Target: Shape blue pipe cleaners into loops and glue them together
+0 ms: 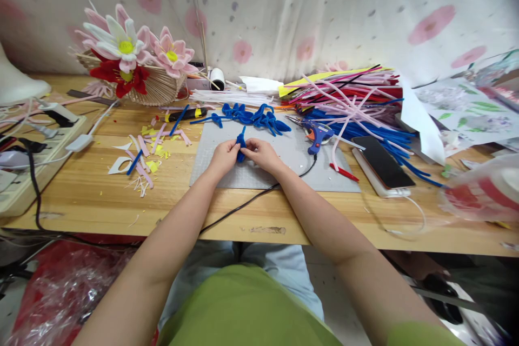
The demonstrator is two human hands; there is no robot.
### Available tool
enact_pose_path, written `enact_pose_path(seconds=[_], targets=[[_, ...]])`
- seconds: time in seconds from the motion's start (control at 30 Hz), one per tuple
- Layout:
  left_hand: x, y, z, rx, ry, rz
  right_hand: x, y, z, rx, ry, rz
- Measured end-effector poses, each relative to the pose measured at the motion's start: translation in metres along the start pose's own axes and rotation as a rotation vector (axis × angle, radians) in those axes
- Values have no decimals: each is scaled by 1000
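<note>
Between my two hands, over the grey cutting mat (267,175), is a small blue pipe-cleaner piece (241,143) with its narrow tip pointing away from me. My left hand (225,157) pinches it from the left, and my right hand (261,154) grips it from the right. Part of the piece is hidden by the fingers. Just beyond, several blue shaped pipe-cleaner pieces (253,115) lie in a row along the mat's far edge. A blue glue gun (318,135) rests on the mat to the right, its black cord running under my right forearm.
Pipe cleaners (352,102) are heaped at the back right, near a black phone (383,161) on a white power bank. Yellow and pink scraps (152,151) litter the left side. Fuzzy flowers (125,46) in a woven fan stand behind a power strip (44,157).
</note>
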State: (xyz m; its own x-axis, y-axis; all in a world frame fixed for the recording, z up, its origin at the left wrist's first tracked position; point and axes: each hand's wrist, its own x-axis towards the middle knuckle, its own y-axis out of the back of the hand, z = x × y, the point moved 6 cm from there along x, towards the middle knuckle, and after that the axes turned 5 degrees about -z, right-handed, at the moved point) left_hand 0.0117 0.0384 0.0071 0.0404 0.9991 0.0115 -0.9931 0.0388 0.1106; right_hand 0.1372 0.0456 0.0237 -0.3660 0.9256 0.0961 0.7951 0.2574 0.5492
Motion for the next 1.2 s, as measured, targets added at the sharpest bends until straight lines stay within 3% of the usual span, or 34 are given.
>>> enact_pose_path(seconds=[0.13, 0.27, 0.6, 0.73, 0.9, 1.2], targets=[[-1, -3, 1, -46, -5, -20, 1, 4, 5, -10, -61, 61], [-2, -3, -4, -119, 74, 17, 2, 6, 8, 1, -87, 80], [-5, 7, 3, 74, 41, 126, -1, 10, -2, -65, -45, 125], [-4, 5, 1, 105, 40, 71, 2, 8, 3, 194, -24, 76], [-5, -1, 3, 120, 3, 14, 1, 7, 10, 535, -139, 17], [-12, -8, 11, -277, 208, -39, 2, 3, 14, 768, -171, 18]])
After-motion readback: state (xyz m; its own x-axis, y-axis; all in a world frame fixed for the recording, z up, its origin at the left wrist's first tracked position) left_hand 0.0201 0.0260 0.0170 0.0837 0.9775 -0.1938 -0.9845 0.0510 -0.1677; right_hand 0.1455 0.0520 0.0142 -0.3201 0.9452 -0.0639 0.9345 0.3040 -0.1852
